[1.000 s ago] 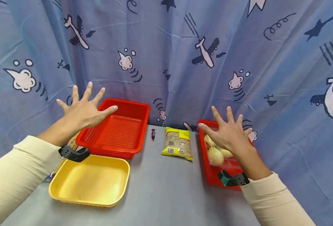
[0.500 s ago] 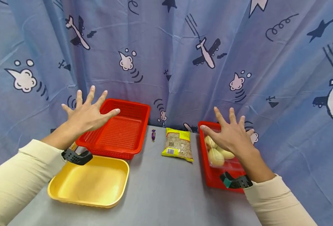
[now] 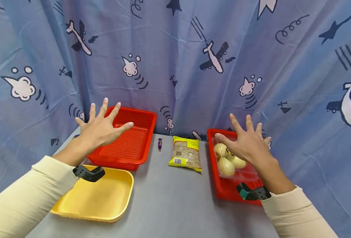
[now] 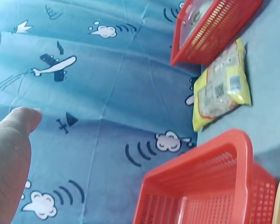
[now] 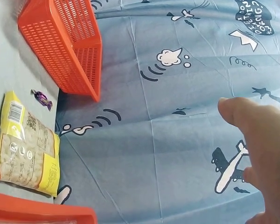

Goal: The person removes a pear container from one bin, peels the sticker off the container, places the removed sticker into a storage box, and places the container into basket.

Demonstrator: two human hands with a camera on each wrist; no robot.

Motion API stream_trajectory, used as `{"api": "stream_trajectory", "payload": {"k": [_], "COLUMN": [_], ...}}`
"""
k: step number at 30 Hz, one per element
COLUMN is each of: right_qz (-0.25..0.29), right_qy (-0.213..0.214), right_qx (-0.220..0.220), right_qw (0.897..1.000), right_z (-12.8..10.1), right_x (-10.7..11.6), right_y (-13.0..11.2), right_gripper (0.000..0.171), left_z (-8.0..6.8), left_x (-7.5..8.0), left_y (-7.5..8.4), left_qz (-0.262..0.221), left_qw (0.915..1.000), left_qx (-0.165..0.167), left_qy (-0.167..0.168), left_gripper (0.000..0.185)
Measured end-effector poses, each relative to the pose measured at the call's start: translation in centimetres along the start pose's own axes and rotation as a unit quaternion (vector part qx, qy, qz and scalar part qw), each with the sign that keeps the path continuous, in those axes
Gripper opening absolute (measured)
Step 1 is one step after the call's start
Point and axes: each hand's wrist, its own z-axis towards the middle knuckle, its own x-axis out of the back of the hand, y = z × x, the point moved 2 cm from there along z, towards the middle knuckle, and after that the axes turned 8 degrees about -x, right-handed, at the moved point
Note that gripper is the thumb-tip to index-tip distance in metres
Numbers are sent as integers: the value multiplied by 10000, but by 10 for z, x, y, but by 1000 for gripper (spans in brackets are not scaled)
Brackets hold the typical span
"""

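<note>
My left hand [image 3: 99, 130], fingers spread wide and holding nothing, is raised over the left side of the empty red basket [image 3: 147, 138]. My right hand [image 3: 248, 143] is likewise spread above the right red basket [image 3: 218, 190]. In that basket a clear plastic box [image 3: 244, 173] holds several pale, pear-shaped fruits [image 3: 226, 167], partly hidden by the hand. Between the baskets lies a yellow-edged clear food bag [image 3: 186, 153]. A small purple wrapped candy [image 3: 159, 144] sits left of it. In the wrist views, the left thumb [image 4: 25, 119] and right thumb [image 5: 233, 109] stand apart from everything.
A yellow tray [image 3: 104, 198] stands in front of the left basket, partly covered by the left forearm. Behind the grey table [image 3: 169, 205] hangs a blue patterned curtain [image 3: 151, 39]. Each wrist wears a black strap.
The left hand has moved right and slightly down, still spread. The right hand has shifted slightly right, uncovering more of the fruit. The baskets, bag and candy stay put.
</note>
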Motion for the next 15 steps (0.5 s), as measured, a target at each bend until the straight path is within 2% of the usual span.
{"api": "stream_trajectory", "payload": {"k": [15], "right_qz": [129], "right_qy": [185], "right_qx": [31], "right_qw": [9997], "right_z": [0], "right_x": [4], "right_y": [23], "right_gripper": [103], "left_z": [5], "left_x": [-24], "left_y": [44], "left_qz": [8], "left_qw": [9993], "left_qx": [-368], "left_qy": [86], "left_gripper": [97]}}
